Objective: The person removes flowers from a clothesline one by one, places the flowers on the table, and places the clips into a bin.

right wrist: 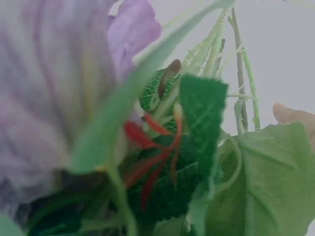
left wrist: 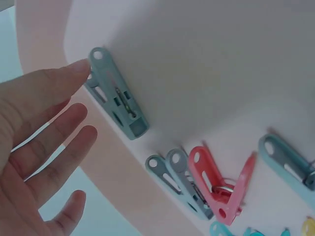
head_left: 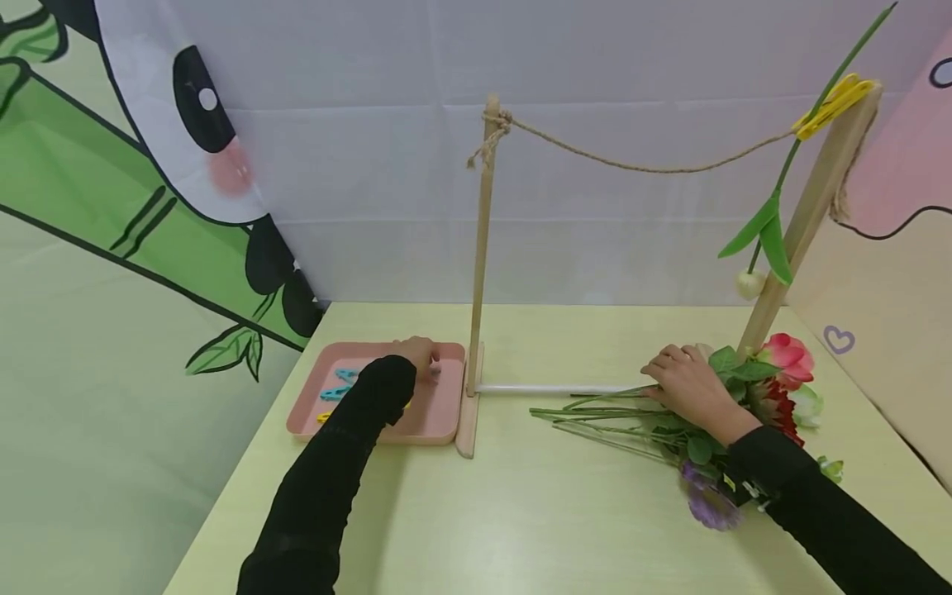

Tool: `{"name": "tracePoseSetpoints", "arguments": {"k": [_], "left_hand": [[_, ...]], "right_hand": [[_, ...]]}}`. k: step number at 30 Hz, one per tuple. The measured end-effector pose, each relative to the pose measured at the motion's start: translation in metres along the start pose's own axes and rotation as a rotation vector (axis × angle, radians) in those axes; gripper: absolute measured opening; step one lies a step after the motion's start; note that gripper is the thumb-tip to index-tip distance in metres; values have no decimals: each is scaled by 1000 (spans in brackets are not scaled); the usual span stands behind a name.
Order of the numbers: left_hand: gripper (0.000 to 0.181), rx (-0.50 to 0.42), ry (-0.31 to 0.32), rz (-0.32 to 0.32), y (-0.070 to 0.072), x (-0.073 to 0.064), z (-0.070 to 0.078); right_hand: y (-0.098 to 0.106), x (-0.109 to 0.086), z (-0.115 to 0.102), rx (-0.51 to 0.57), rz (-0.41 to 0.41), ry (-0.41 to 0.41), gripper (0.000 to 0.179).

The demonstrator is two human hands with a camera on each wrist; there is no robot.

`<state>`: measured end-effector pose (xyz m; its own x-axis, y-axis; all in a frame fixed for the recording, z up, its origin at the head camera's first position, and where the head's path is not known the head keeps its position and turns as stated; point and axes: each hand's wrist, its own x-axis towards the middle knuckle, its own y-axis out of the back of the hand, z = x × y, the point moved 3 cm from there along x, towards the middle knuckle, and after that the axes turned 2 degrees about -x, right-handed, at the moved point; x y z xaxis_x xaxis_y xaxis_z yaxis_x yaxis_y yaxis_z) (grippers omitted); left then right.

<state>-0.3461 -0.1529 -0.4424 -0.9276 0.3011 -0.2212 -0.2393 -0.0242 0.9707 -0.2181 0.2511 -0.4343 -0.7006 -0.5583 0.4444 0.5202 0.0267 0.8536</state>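
Observation:
My left hand is down in the pink tray. In the left wrist view, the thumb and forefinger of my left hand pinch the handle end of a grey-green clothespin by the tray wall. More clothespins lie beside it, among them a red clothespin and a grey one. On the right, my right hand lies over the green stems of a bunch of artificial flowers. Leaves and a purple flower hide most of it in the right wrist view, so its grip is unclear.
A wooden frame with a left post and a right post carries a slack twine. Near the right post, a yellow clothespin holds a white tulip upside down. A white bar runs low between the posts.

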Motion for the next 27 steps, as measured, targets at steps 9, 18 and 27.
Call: {"name": "tracePoseSetpoints", "arguments": {"k": [9, 18, 27], "left_hand": [[43, -32, -29, 18, 5, -5, -1], [36, -140, -129, 129, 7, -34, 9], [41, -373, -213, 352, 20, -84, 32]], "right_hand": [[7, 0, -1, 35, 103, -14, 34], [19, -6, -8, 84, 221, -34, 64], [1, -20, -1, 212, 461, -160, 40]]}}
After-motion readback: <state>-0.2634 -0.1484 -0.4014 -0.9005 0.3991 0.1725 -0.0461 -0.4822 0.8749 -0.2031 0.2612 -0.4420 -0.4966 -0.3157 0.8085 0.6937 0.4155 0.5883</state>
